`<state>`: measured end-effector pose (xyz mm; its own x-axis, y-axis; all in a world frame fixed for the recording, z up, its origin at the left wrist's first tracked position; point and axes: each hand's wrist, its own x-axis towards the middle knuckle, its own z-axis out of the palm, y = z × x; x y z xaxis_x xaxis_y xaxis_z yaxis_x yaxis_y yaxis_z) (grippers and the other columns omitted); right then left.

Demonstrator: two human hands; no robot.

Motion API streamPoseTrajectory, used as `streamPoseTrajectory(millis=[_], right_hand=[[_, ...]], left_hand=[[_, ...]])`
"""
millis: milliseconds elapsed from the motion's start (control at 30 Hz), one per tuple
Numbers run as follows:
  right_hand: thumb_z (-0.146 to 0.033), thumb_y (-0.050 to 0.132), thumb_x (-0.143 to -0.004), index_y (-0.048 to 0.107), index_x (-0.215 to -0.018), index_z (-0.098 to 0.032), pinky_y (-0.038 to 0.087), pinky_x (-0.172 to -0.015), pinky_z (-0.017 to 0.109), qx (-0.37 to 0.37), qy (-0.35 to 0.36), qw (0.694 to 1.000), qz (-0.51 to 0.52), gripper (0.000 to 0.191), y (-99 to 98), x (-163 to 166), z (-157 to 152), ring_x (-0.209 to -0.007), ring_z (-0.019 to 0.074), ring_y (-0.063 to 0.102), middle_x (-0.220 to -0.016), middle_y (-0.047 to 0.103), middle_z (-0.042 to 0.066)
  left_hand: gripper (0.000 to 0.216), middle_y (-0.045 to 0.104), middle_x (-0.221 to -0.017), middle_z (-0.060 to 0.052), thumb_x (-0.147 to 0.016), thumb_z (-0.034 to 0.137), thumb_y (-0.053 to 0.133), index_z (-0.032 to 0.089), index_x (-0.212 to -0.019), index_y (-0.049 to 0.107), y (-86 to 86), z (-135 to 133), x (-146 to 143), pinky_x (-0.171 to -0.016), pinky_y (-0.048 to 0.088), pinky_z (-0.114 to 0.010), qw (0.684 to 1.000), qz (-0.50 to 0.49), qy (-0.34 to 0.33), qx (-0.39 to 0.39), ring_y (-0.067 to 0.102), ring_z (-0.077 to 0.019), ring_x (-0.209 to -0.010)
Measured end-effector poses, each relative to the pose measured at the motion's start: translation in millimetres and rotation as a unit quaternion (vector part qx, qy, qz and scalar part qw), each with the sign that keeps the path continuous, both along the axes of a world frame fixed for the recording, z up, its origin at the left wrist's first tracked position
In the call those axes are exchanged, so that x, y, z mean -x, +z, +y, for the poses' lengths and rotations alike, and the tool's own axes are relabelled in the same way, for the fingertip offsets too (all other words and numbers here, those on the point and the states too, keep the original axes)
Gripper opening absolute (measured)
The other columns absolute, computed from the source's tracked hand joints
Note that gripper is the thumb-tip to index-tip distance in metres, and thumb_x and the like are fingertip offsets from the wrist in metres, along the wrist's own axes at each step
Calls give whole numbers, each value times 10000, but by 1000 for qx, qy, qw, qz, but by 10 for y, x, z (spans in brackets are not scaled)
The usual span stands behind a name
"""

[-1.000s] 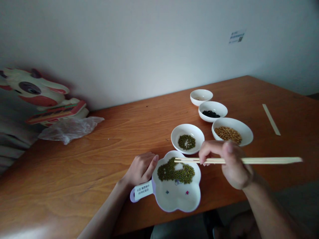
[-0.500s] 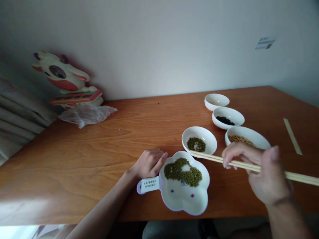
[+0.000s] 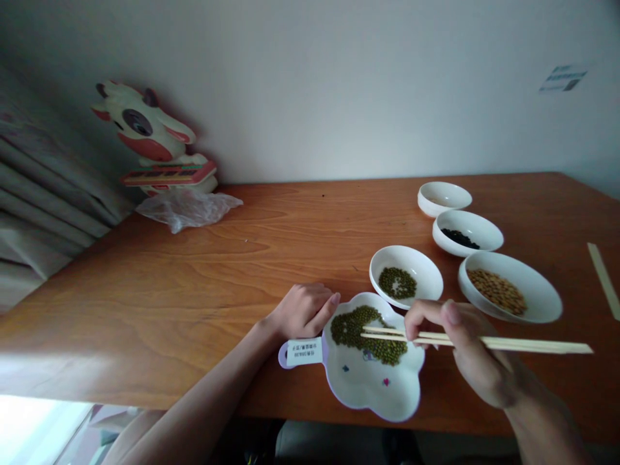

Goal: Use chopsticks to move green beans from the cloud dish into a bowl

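Observation:
My right hand (image 3: 472, 349) is closed around a pair of pale wooden chopsticks (image 3: 537, 345). Their tips are slightly apart among green mung beans (image 3: 351, 328) in a white flower-shaped dish (image 3: 356, 391) with a lilac rim and a labelled handle. I cannot make out a bean between the tips. My left hand (image 3: 305, 311) rests on the table with fingers curled, its thumb against the dish's left rim; the finger ends are hidden. Just behind the dish stands a white bowl (image 3: 429, 278) holding more green beans, partly covered by the right hand.
On the right stand a bowl of tan beans (image 3: 542, 303), a bowl of dark beans (image 3: 489, 232) and a bowl with barely visible contents (image 3: 453, 194). A paper strip (image 3: 603, 281) lies far right. A cow toy with keyboard (image 3: 162, 145) and clear plastic bag (image 3: 188, 210) are back left.
My right hand has moved left and nearer me, bringing the chopstick tips from the green-bean bowl to the beans in the flower-shaped dish. My left hand stays by the rim. The view has shifted slightly.

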<state>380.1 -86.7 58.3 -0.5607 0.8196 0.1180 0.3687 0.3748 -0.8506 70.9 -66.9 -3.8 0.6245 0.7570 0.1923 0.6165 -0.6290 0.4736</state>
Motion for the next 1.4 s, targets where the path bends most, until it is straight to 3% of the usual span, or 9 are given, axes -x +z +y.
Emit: streamPoseTrajectory(millis=[233,600,767,1067,1200,1300,1400], right_hand=[[-576,134,-1120,678,-840,-255,443,-641,326,-12,-32,999,-22,691,-4,-100,2,-674,198,596,-718,654,25],[-616,178,-1112,671,-856,-263,439,-650,333,2,-9,1000,-16,658,-44,-30,30,-667,184,603,-730,661,9],[-567,202,-1127,685,-858,-267,446,-641,325,-26,-13,999,-15,630,-49,-39,41,-663,176,605,-731,667,9],[-571,198,-1125,720,-815,-256,460,-637,319,-37,-34,998,31,684,-82,-79,22,-665,182,635,-718,689,19],[-704,157,-1073,758,-725,-254,489,-681,361,-63,-121,984,113,828,-51,-264,2,-737,239,666,-734,715,61],[-735,167,-1058,760,-672,-254,487,-663,380,-104,-248,945,184,856,-9,-391,59,-725,256,657,-689,700,71],[-712,153,-1064,730,-664,-249,435,-586,394,-105,-360,911,175,841,29,-421,142,-618,255,607,-628,672,68]], left_hand=[[507,592,-743,-29,-1152,377,215,201,-753,473,-17,-1,16,-700,417,-316,1000,4,-1,4,509,-162,-671],[475,586,-742,-24,-1148,356,233,201,-759,457,-7,6,14,-687,407,-314,1000,-3,-7,2,488,-160,-664],[480,591,-750,-25,-1149,358,233,200,-758,462,-8,6,14,-696,411,-315,1000,-5,-5,1,500,-159,-671],[502,608,-751,-35,-1150,370,219,199,-760,484,29,-6,3,-682,408,-313,1000,7,1,-3,521,-162,-670],[512,604,-747,-34,-1151,373,214,200,-743,471,10,7,6,-671,397,-319,1000,0,-5,-11,516,-161,-664],[523,595,-733,-35,-1151,380,213,201,-727,462,-10,18,9,-665,395,-324,1000,1,-3,-14,510,-161,-658],[521,594,-733,-35,-1150,381,218,201,-730,468,-21,22,12,-668,404,-324,1000,3,0,-12,514,-162,-661]])
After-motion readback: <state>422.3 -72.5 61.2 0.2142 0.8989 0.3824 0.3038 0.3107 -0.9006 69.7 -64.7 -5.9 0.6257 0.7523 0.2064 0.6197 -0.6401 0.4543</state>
